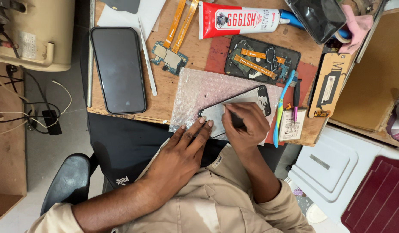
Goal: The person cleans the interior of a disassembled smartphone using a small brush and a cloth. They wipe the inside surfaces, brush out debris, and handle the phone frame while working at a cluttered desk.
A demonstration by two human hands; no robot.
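Smartphone (118, 69), dark screen up, lies whole at the left of the wooden bench (195, 54). Beside it rest slim tweezers (147, 60) and a small circuit board (168, 56) whose orange ribbon cables run out past the top edge. The left hand (180, 157) is spread flat, fingertips pressing the near edge of a phone frame (236, 108) that lies on a sheet of bubble wrap (195, 92). The right hand (245, 125) curls closed around a thin dark tool, mostly hidden in the fist, and covers the frame's middle. Above lie a red-and-white glue tube (238, 19), its tip hidden behind a dark, partly cut-off phone, and an opened phone body (262, 58). A blue toothbrush (283, 103) and a battery (292, 125) lie at the right.
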